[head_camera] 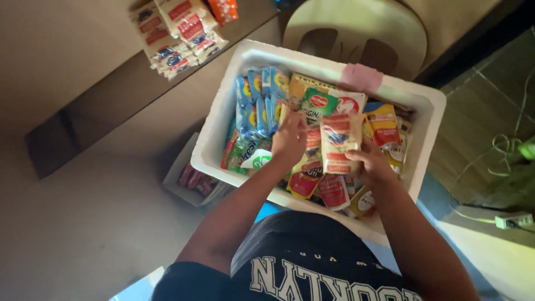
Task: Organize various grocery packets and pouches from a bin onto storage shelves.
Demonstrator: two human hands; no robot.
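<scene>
I count one white foam box (pixel 220 120), crammed with dozens of colourful foil sachets (pixel 262 103). My right hand (pixel 374 164), at the box's 5 o'clock, has its grip clenched on one pale red-printed pouch (pixel 339 142); my left hand (pixel 290 138) pinches sachets mid-box. One chair (pixel 356 33) stands at 12 o'clock.

A cream-and-red pouch (pixel 340 142) is gripped upright; blue sachets (pixel 259 100) are packed left of it, red-labelled packets (pixel 178 33) lie far beyond.
</scene>
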